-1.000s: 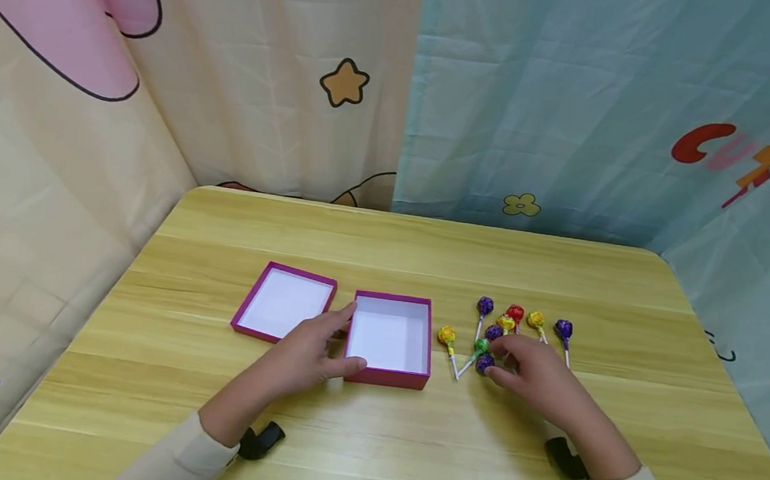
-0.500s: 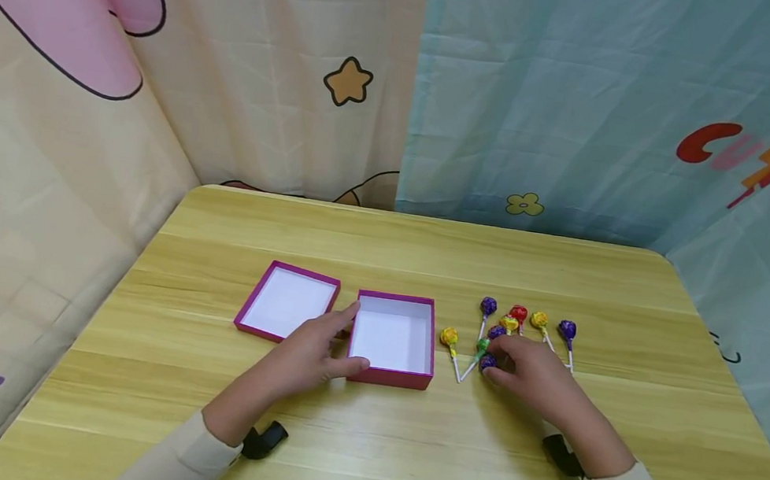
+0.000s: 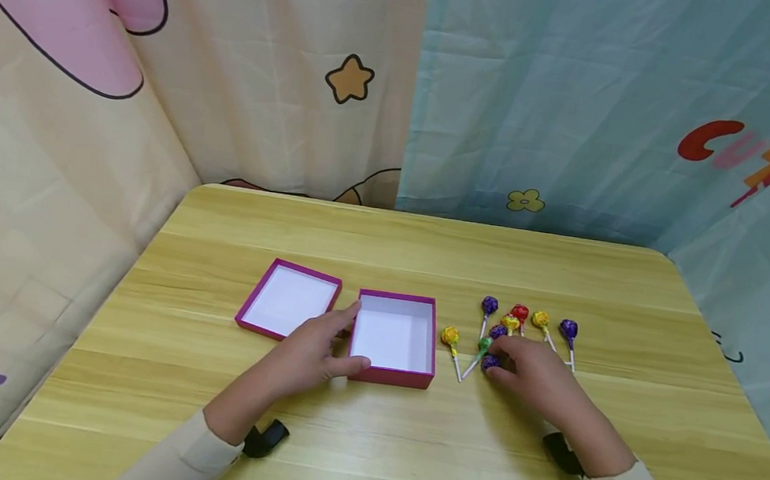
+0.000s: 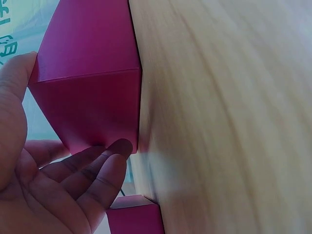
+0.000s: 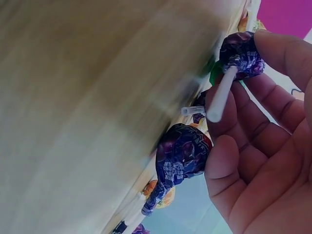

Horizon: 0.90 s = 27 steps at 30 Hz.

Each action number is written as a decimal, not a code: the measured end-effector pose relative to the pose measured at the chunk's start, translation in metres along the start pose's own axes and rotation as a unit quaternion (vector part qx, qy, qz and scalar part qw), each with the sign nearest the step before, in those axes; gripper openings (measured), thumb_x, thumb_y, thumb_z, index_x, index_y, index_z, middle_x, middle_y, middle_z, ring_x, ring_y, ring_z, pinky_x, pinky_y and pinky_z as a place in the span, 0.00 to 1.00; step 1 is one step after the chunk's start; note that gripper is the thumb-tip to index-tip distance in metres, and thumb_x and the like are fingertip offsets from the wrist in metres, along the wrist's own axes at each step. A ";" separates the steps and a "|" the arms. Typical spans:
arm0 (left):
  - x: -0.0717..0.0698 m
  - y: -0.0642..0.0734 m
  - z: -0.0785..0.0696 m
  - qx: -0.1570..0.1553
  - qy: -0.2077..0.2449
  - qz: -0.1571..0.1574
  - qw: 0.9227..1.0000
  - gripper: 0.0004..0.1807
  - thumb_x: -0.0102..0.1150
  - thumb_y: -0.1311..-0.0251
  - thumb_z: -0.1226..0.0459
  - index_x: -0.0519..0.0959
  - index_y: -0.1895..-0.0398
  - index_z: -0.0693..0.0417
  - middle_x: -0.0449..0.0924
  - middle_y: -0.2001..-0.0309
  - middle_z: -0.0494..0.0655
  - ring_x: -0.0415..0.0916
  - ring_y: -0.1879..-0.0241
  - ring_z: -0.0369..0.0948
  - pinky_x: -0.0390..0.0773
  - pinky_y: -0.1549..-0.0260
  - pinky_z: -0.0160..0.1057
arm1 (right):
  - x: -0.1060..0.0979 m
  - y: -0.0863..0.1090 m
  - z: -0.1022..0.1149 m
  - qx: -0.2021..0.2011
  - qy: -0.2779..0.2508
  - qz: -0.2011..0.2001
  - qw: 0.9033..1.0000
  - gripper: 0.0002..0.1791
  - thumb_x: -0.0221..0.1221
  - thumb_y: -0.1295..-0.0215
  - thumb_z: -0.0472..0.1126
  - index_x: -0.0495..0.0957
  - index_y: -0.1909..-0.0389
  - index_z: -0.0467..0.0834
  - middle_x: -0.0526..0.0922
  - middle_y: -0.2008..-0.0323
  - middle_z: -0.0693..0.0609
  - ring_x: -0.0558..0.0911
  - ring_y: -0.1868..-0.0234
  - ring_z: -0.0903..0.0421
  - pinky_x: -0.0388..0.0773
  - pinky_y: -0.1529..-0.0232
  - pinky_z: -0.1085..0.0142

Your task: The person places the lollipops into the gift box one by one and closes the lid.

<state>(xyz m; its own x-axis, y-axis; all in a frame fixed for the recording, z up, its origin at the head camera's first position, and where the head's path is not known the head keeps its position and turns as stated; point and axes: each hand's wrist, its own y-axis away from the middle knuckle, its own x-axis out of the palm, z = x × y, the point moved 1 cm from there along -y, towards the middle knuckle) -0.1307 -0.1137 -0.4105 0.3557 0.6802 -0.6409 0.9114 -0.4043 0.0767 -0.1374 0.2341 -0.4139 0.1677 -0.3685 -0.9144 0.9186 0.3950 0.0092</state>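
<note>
Right hand (image 3: 543, 381) pinches 1 purple lollipop (image 5: 240, 51) – left hand (image 3: 306, 351), fingers half-bent, grips box (image 3: 392, 379)

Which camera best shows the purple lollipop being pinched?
Right wrist view: the purple lollipop is close, wrapper and stick showing. The head view shows it small, partly behind the right hand; the left wrist view misses it.

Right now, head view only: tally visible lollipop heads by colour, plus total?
Purple lollipops: 4
Yellow lollipops: 3
Red lollipop: 1
Green lollipop: 1
Total: 9 heads visible; others may be hidden from this view.
</note>
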 end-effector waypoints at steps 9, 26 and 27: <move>-0.001 0.000 -0.002 0.003 -0.005 -0.002 1.000 0.51 0.73 0.44 0.51 0.55 0.22 0.56 0.70 0.33 0.50 0.74 0.43 0.42 0.74 0.43 0.45 | -0.004 0.002 0.003 -0.001 -0.025 -0.008 1.000 0.07 0.69 0.40 0.37 0.82 0.62 0.44 0.79 0.70 0.59 0.72 0.71 0.59 0.73 0.68 0.63; 0.000 0.001 -0.001 -0.006 -0.009 0.005 1.000 0.51 0.72 0.44 0.50 0.55 0.22 0.54 0.70 0.33 0.49 0.73 0.44 0.41 0.74 0.43 0.45 | -0.017 0.000 0.006 0.000 -0.058 -0.019 0.998 0.10 0.68 0.39 0.35 0.81 0.57 0.42 0.81 0.66 0.56 0.78 0.66 0.58 0.79 0.64 0.62; 0.000 0.001 -0.001 -0.007 -0.010 0.005 1.000 0.51 0.72 0.44 0.50 0.55 0.22 0.54 0.70 0.33 0.49 0.73 0.44 0.41 0.74 0.43 0.44 | -0.017 0.000 0.006 0.001 -0.059 -0.019 0.998 0.10 0.68 0.39 0.35 0.81 0.57 0.42 0.81 0.66 0.56 0.78 0.66 0.58 0.79 0.64 0.62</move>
<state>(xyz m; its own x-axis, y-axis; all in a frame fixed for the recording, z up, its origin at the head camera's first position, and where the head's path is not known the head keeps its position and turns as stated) -0.1299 -0.1136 -0.4094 0.3606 0.6642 -0.6549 0.9109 -0.4017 0.0942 -0.1385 0.2352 -0.3955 0.1733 -0.4798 -0.8601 0.9260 0.3768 -0.0237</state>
